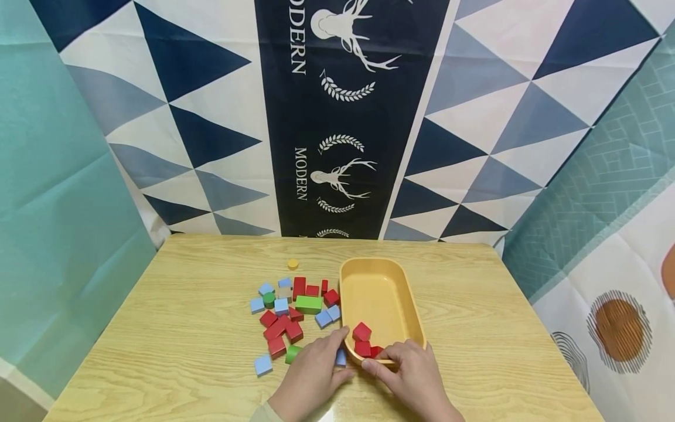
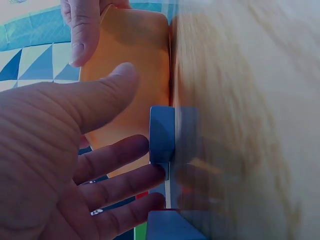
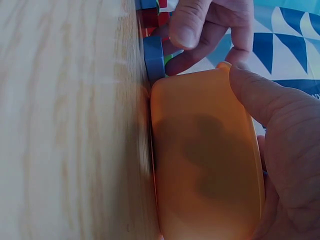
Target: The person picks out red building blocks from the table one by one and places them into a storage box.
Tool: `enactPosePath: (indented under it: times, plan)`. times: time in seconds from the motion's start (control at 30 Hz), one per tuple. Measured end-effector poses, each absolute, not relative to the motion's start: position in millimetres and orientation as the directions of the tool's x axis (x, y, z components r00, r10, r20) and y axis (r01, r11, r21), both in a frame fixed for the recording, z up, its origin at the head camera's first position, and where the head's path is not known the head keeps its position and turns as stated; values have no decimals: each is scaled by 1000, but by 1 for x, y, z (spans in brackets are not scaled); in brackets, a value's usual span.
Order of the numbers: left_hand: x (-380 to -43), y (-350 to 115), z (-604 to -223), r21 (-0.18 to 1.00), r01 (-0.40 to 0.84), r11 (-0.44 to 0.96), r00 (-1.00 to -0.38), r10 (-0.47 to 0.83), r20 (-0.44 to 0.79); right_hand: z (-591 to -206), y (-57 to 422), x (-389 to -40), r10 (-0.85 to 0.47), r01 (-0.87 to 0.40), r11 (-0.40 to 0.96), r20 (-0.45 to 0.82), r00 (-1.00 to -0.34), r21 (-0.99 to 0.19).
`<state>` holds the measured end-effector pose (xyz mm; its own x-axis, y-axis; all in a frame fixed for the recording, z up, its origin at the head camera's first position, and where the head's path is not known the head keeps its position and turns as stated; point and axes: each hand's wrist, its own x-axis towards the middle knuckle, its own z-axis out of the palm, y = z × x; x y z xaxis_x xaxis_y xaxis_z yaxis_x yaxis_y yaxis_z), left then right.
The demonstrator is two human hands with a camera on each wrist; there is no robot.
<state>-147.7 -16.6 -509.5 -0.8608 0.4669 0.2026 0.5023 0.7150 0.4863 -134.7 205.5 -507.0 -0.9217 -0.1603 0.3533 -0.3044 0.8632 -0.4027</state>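
Observation:
A yellow plastic tray [image 1: 375, 293] stands on the table with a few red blocks [image 1: 361, 332] at its near end. My right hand [image 1: 413, 372] grips the near right rim, thumb [image 3: 260, 95] outside and fingers over the edge. Beside the near left corner is my left hand [image 1: 311, 366], its fingers spread and fairly straight and its index fingertip at the rim. A blue block [image 2: 162, 135] stands by those fingers, near the tray wall; whether they touch it I cannot tell. Partly behind the left hand lies a green cylinder [image 1: 292, 353].
Left of the tray lie several loose blocks: red [image 1: 276, 347], light blue [image 1: 263, 365], a green bar [image 1: 309, 304] and a dark green cylinder [image 1: 269, 300]. A small yellow disc [image 1: 293, 264] lies farther back. Patterned cloth [image 1: 337, 117] hangs behind the wooden table [image 1: 464, 305].

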Motion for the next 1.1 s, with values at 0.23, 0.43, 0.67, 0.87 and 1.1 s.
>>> enactPosePath:
  times: [0.23,0.43,0.67,0.87,1.1]
  plan:
    - [-147,-18,-509,479,482,733,-868,472,151,-505,206,-135,-156,-284,869,321,-934,-405]
    - [-148,-20,-510,472,493,731,-862,485,149,-504,206,-134,-158,-296,863,339,-928,-409]
    - [-148,-22,-512,430,519,738,-851,496,175,-506,206,-133,-166,-321,856,373,-913,-406]
    - [-147,-23,-511,440,513,738,-854,490,175,-507,207,-132,-164,-321,856,376,-912,-406]
    - [-144,-32,-514,388,508,769,-861,461,213,-508,208,-132,-171,-343,844,401,-900,-411]
